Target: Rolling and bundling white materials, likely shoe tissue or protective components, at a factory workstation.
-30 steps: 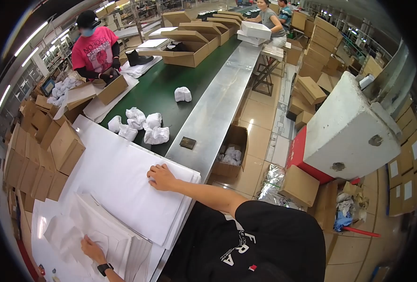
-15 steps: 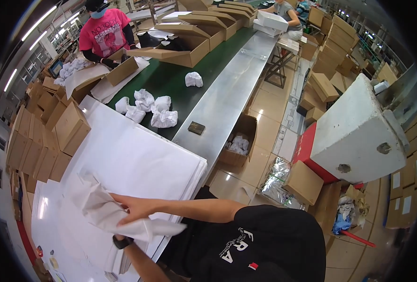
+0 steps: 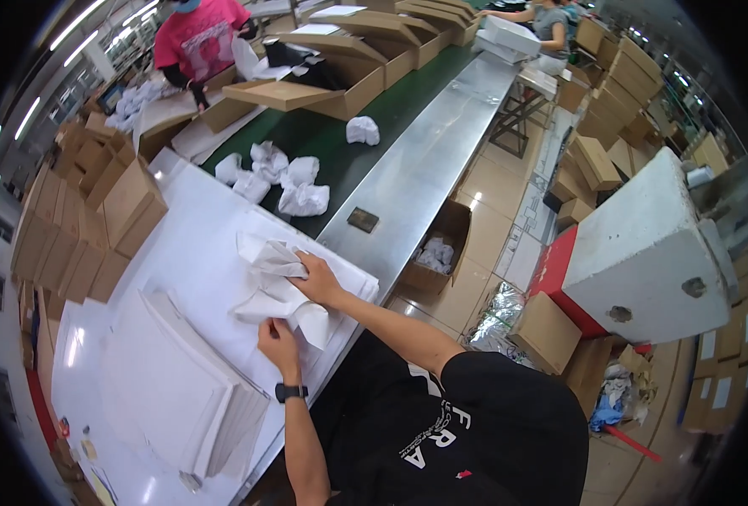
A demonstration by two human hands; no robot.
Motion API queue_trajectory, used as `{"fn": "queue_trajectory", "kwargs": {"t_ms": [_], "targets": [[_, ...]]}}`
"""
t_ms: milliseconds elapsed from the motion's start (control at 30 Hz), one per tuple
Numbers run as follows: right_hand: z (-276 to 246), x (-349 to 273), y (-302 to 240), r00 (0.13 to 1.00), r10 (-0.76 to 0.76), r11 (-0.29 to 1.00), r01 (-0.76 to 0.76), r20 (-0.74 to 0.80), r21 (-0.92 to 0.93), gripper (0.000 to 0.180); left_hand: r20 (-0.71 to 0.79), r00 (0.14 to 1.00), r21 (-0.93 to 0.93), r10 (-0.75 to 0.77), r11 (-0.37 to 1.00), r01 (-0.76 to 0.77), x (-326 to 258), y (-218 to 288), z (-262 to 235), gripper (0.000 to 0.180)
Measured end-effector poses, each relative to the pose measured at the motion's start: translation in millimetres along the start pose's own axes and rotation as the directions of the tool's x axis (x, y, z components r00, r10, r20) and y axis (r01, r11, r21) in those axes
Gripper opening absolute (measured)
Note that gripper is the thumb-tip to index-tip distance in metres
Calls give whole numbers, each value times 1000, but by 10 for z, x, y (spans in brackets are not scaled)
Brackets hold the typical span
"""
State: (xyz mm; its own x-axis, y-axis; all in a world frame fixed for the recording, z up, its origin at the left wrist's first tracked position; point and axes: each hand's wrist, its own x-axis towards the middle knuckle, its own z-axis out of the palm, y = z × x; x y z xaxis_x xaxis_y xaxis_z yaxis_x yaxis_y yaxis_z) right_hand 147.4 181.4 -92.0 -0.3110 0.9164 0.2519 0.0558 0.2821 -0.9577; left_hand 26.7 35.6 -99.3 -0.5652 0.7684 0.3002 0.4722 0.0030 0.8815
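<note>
Between my hands a sheet of thin white paper (image 3: 268, 291) hangs loosely crumpled above a stack of larger white sheets (image 3: 197, 236). My right hand (image 3: 316, 280) grips its right edge with bent fingers. Closed in a pinch at the paper's lower edge, my left hand (image 3: 279, 346) has a dark watch on its wrist. A second, smaller pile of white sheets (image 3: 159, 379) lies on the table to the left. Just past the far edge of the stack, several crumpled white paper wads (image 3: 302, 198) rest on the green conveyor belt (image 3: 340, 177).
A metal rail (image 3: 407, 160) runs beside the belt. Open brown shoe-box-like cartons (image 3: 340, 97) line the belt. More cartons (image 3: 133, 215) are stacked at the left. A person in a pink shirt (image 3: 201, 42) works across the belt. A carton of paper wads (image 3: 433, 253) stands below the rail.
Both hands have lifted the paper off the left pile and carried it right, over the larger stack. The view has shifted slightly. The person in pink has moved white paper toward a carton.
</note>
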Motion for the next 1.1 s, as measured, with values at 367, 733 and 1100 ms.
{"fn": "queue_trajectory", "kwargs": {"t_ms": [367, 733, 1100], "targets": [[77, 176, -29, 936, -57, 960, -44, -347, -277, 52, 407, 902, 282, 147, 919, -277, -510, 675, -243, 100], [-44, -56, -284, 905, -300, 944, 238, -300, -227, 55, 237, 943, 487, 232, 812, -322, -978, 444, -259, 66], [-600, -801, -84, 642, -525, 619, 739, 559, -268, 64, 174, 946, 606, 272, 728, -321, -1131, 392, -336, 27]]}}
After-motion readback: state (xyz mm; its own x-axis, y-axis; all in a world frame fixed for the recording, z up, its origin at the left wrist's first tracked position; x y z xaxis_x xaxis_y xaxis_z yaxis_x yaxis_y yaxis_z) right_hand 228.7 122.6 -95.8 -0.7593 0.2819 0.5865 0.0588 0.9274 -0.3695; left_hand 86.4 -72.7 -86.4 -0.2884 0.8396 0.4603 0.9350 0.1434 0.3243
